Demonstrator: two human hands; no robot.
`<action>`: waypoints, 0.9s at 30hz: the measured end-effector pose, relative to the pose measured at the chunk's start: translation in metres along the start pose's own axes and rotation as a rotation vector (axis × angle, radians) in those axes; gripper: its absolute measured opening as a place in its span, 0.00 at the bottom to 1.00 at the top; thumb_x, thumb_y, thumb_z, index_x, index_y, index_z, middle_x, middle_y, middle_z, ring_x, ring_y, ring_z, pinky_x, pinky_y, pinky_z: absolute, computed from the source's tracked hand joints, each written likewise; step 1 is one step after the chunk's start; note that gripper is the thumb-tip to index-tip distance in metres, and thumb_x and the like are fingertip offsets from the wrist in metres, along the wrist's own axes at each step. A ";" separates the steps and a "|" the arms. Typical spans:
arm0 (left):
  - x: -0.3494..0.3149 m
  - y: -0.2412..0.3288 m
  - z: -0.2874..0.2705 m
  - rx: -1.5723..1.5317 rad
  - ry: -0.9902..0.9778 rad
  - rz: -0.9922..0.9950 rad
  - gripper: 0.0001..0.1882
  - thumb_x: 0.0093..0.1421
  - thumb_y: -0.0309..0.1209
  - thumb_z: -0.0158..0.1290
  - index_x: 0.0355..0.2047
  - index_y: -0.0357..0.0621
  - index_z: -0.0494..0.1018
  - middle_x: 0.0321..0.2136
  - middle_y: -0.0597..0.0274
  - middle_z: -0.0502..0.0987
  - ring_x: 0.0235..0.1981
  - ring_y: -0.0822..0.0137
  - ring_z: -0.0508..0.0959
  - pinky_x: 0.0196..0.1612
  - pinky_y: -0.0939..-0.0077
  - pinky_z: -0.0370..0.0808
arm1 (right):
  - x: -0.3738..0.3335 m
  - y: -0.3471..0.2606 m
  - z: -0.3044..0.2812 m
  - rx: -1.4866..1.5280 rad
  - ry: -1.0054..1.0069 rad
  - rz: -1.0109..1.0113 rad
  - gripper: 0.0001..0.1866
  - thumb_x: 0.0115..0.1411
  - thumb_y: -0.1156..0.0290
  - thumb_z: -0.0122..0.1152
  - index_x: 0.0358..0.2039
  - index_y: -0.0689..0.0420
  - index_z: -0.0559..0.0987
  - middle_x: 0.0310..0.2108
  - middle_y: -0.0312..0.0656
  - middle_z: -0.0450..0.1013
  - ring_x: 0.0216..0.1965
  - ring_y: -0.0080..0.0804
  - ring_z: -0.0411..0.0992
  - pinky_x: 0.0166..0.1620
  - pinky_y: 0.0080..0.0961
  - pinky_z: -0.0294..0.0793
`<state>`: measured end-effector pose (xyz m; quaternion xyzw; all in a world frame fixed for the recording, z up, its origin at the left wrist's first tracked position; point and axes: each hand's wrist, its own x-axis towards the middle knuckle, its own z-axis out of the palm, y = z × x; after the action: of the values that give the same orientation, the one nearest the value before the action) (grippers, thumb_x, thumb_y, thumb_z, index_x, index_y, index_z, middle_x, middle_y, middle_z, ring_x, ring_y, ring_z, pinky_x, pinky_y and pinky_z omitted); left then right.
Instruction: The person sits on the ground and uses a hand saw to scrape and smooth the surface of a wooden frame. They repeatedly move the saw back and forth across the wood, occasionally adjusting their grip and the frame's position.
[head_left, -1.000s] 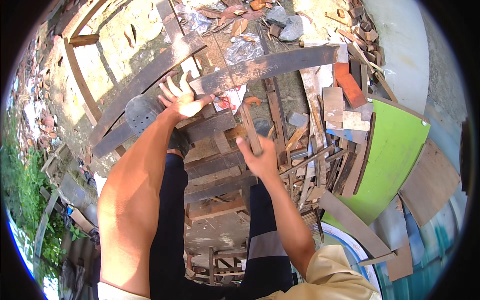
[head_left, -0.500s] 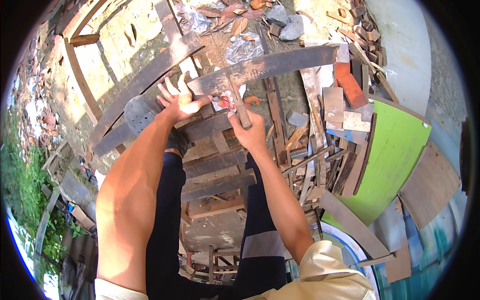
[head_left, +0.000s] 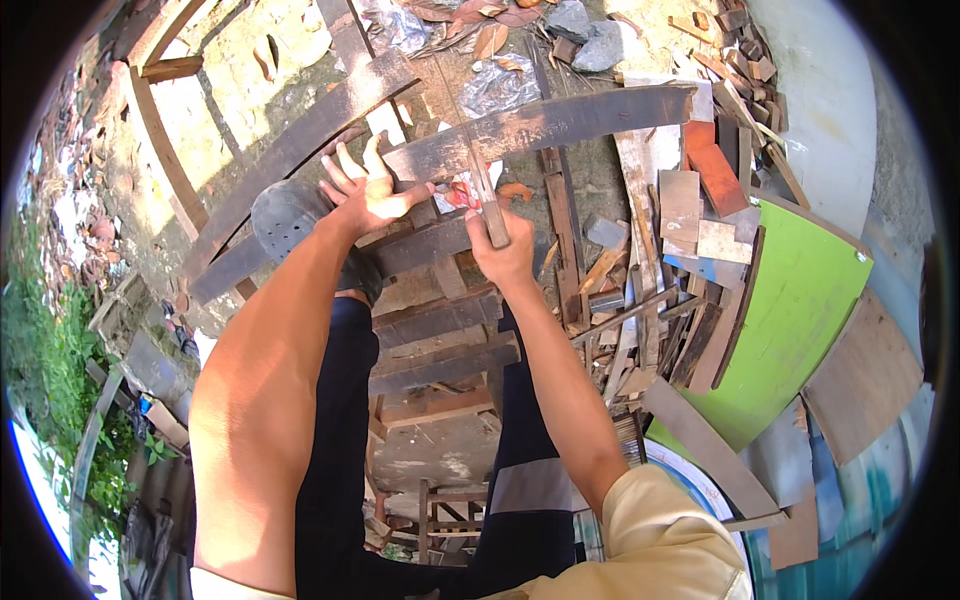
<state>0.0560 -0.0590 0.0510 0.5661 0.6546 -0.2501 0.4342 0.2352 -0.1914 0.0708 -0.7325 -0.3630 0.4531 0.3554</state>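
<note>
Bright Daylight, Hard Contrast, Fisheye Rim

Outdoor daylight, bright overall. Falls hardest on the concrete ground [head_left: 232, 42] at upper left, bleaching pale patches almost to white beside dark, distinct shadows. Lights the left forearm [head_left: 258, 390] in broad highlights; glints off crumpled clear plastic [head_left: 497, 88]. Lies evener over the green panel [head_left: 790, 310]. Leaves the dark trousers [head_left: 335, 450] nearly without detail. Reasonably crisp centre, with a faint thin saw blade [head_left: 478, 165]. Smeared green foliage [head_left: 62, 345] at far left. Black corners; violet-blue fringe and white glare at lower left.
</note>
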 end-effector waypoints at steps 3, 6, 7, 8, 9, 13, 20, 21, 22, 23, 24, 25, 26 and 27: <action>-0.001 -0.001 -0.004 0.033 -0.006 -0.034 0.71 0.43 0.74 0.60 0.74 0.60 0.31 0.71 0.31 0.19 0.70 0.30 0.17 0.67 0.28 0.25 | -0.007 -0.007 -0.003 0.013 -0.027 0.035 0.17 0.62 0.67 0.65 0.20 0.61 0.73 0.12 0.38 0.65 0.14 0.26 0.63 0.22 0.29 0.64; 0.002 -0.010 -0.002 0.055 0.008 -0.055 0.70 0.43 0.74 0.60 0.74 0.62 0.32 0.71 0.32 0.20 0.71 0.30 0.18 0.67 0.28 0.25 | -0.091 -0.005 -0.045 -0.025 -0.078 0.074 0.13 0.60 0.70 0.66 0.21 0.61 0.75 0.12 0.41 0.66 0.13 0.31 0.68 0.21 0.29 0.67; 0.000 -0.010 -0.002 0.024 0.002 -0.055 0.69 0.43 0.73 0.61 0.74 0.64 0.33 0.71 0.33 0.19 0.70 0.30 0.18 0.67 0.28 0.24 | -0.121 -0.001 -0.063 -0.056 -0.131 0.048 0.12 0.60 0.72 0.65 0.21 0.61 0.76 0.12 0.42 0.67 0.13 0.31 0.69 0.21 0.29 0.67; 0.000 -0.012 0.000 0.022 -0.004 -0.055 0.69 0.44 0.73 0.62 0.73 0.64 0.32 0.71 0.34 0.18 0.70 0.30 0.17 0.67 0.28 0.24 | -0.150 0.000 -0.076 -0.058 -0.127 0.042 0.12 0.60 0.73 0.65 0.21 0.61 0.76 0.13 0.42 0.67 0.13 0.31 0.69 0.21 0.28 0.67; 0.001 -0.015 -0.001 0.013 0.003 -0.054 0.68 0.44 0.72 0.62 0.73 0.64 0.32 0.71 0.34 0.16 0.70 0.29 0.16 0.67 0.28 0.24 | -0.162 0.000 -0.081 -0.062 -0.125 0.022 0.12 0.60 0.73 0.64 0.20 0.60 0.75 0.13 0.41 0.68 0.12 0.30 0.68 0.20 0.28 0.66; -0.001 -0.007 -0.003 0.006 -0.035 -0.080 0.68 0.45 0.72 0.61 0.73 0.66 0.31 0.71 0.35 0.16 0.70 0.29 0.17 0.67 0.29 0.23 | -0.105 0.011 -0.063 0.022 -0.111 -0.007 0.16 0.61 0.72 0.65 0.18 0.60 0.72 0.12 0.39 0.65 0.13 0.24 0.64 0.19 0.29 0.61; 0.002 -0.001 -0.005 0.051 -0.036 -0.046 0.70 0.45 0.72 0.61 0.74 0.59 0.29 0.71 0.36 0.17 0.70 0.31 0.15 0.67 0.29 0.23 | -0.015 -0.003 -0.008 0.057 -0.002 -0.027 0.19 0.62 0.68 0.66 0.18 0.60 0.70 0.11 0.37 0.63 0.14 0.20 0.60 0.20 0.27 0.59; 0.002 -0.007 -0.002 0.050 -0.020 -0.065 0.70 0.45 0.72 0.61 0.74 0.61 0.29 0.71 0.35 0.16 0.69 0.30 0.14 0.67 0.30 0.22 | -0.038 -0.006 -0.016 0.047 -0.051 0.040 0.16 0.61 0.70 0.66 0.19 0.61 0.73 0.12 0.38 0.65 0.14 0.24 0.62 0.20 0.28 0.62; 0.001 -0.010 -0.004 0.045 -0.024 -0.065 0.70 0.45 0.72 0.61 0.74 0.61 0.29 0.71 0.34 0.16 0.69 0.30 0.14 0.67 0.29 0.22 | -0.055 -0.009 -0.029 0.035 -0.087 0.081 0.13 0.60 0.71 0.66 0.21 0.61 0.75 0.13 0.39 0.67 0.13 0.27 0.65 0.21 0.29 0.65; 0.002 -0.009 -0.004 0.041 -0.034 -0.055 0.70 0.45 0.72 0.61 0.74 0.61 0.29 0.70 0.33 0.15 0.69 0.30 0.14 0.67 0.29 0.21 | -0.081 0.000 -0.044 -0.007 -0.101 0.052 0.13 0.59 0.72 0.66 0.20 0.61 0.75 0.13 0.39 0.67 0.13 0.28 0.65 0.21 0.29 0.65; 0.002 -0.008 -0.005 0.035 -0.041 -0.046 0.70 0.46 0.72 0.60 0.74 0.61 0.28 0.70 0.32 0.15 0.69 0.29 0.14 0.67 0.29 0.21 | -0.111 0.011 -0.058 -0.046 -0.123 0.033 0.12 0.58 0.73 0.66 0.20 0.61 0.75 0.13 0.39 0.67 0.13 0.29 0.66 0.21 0.29 0.65; -0.002 -0.007 -0.007 0.028 -0.047 -0.048 0.70 0.46 0.72 0.60 0.74 0.61 0.28 0.70 0.32 0.15 0.69 0.29 0.14 0.66 0.29 0.21 | -0.136 0.012 -0.069 -0.030 -0.134 0.042 0.12 0.58 0.74 0.66 0.19 0.61 0.75 0.13 0.39 0.66 0.13 0.30 0.66 0.20 0.28 0.65; -0.003 -0.006 -0.007 0.022 -0.051 -0.044 0.70 0.46 0.72 0.60 0.74 0.61 0.28 0.70 0.31 0.15 0.69 0.29 0.14 0.66 0.28 0.21 | -0.147 0.014 -0.077 -0.014 -0.140 0.048 0.12 0.57 0.75 0.66 0.19 0.60 0.74 0.13 0.39 0.66 0.13 0.31 0.66 0.20 0.28 0.65; -0.004 -0.005 -0.006 0.025 -0.056 -0.054 0.69 0.46 0.72 0.60 0.74 0.61 0.28 0.70 0.31 0.15 0.69 0.28 0.14 0.66 0.28 0.21 | -0.147 0.023 -0.082 -0.019 -0.149 0.028 0.13 0.57 0.74 0.66 0.18 0.60 0.74 0.13 0.39 0.66 0.13 0.31 0.67 0.20 0.28 0.65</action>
<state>0.0493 -0.0570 0.0566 0.5463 0.6542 -0.2856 0.4381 0.2673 -0.3438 0.1384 -0.7052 -0.3824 0.5078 0.3141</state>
